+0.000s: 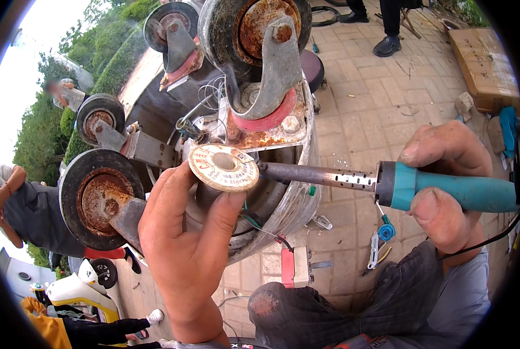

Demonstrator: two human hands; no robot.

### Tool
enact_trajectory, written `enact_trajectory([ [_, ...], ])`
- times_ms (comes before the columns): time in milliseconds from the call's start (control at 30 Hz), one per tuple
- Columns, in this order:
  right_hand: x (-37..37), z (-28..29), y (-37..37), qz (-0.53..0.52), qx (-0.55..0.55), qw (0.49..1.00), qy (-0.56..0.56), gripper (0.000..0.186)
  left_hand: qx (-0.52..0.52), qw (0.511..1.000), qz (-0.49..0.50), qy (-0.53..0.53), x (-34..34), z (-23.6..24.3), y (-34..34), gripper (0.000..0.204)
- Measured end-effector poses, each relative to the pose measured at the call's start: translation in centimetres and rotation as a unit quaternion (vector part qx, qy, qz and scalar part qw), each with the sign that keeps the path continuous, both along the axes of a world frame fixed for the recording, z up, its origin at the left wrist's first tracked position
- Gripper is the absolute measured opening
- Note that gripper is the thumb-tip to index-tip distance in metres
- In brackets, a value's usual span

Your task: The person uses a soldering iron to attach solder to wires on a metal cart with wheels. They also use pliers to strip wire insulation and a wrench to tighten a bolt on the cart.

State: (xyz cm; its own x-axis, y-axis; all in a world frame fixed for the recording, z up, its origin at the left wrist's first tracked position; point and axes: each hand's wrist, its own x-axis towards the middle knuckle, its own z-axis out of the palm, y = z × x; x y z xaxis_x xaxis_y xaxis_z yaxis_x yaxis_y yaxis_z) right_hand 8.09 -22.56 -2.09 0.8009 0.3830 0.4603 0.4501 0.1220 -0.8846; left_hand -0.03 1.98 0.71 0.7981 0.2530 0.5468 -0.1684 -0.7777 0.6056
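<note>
A spool of solder (236,174) with a worn, pale printed flange is gripped between the thumb and fingers of my left hand (184,244). From the right, my right hand (449,148) grasps a soldering iron (353,178) by its teal handle. The iron's dark tip meets the spool's right edge in the picture; whether they touch, I cannot tell. Below both is an upturned round metal housing (307,215) with rusty casters on it. One large caster (280,64) stands just beyond the spool, and another caster (100,198) is left of my left hand. Thin smoke drifts near the large caster.
Loose wires (213,87) rise inside the housing. A red and white block (297,267) hangs on a wire near my knee. Pliers (374,250) and a blue tool (386,232) lie on the paving. At far right is a cardboard box (484,64). Several people stand around.
</note>
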Motion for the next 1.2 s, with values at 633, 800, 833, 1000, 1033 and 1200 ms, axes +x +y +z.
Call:
enact_trajectory([
  [633, -0.55, 0.30, -0.03, -0.059, 0.014, 0.997, 0.053, 0.043, -0.023, 1.000, -0.003, 0.007, -0.03, 0.13, -0.16, 0.034],
  [800, -0.33, 0.04, -0.04, -0.054, 0.011, 0.998, 0.044, 0.043, -0.005, 1.000, -0.001, 0.003, -0.02, 0.13, -0.03, 0.034],
  [833, -0.33, -0.03, 0.04, -0.056, 0.008, 0.998, 0.034, 0.042, -0.012, 1.000, -0.001, 0.005, -0.05, 0.12, -0.03, 0.035],
  [1000, -0.16, -0.02, 0.11, -0.037, 0.002, 0.999, 0.034, 0.042, -0.013, 1.000, -0.004, 0.003, -0.08, 0.06, 0.03, 0.035],
  [1033, -0.10, -0.02, 0.13, -0.033, 0.003, 0.999, 0.032, 0.042, -0.009, 1.000, -0.003, 0.006, -0.14, 0.10, 0.03, 0.036],
  [1200, -0.08, -0.20, 0.41, -0.028, 0.013, 0.999, 0.036, 0.043, -0.011, 1.000, -0.006, 0.010, -0.15, 0.17, 0.02, 0.036],
])
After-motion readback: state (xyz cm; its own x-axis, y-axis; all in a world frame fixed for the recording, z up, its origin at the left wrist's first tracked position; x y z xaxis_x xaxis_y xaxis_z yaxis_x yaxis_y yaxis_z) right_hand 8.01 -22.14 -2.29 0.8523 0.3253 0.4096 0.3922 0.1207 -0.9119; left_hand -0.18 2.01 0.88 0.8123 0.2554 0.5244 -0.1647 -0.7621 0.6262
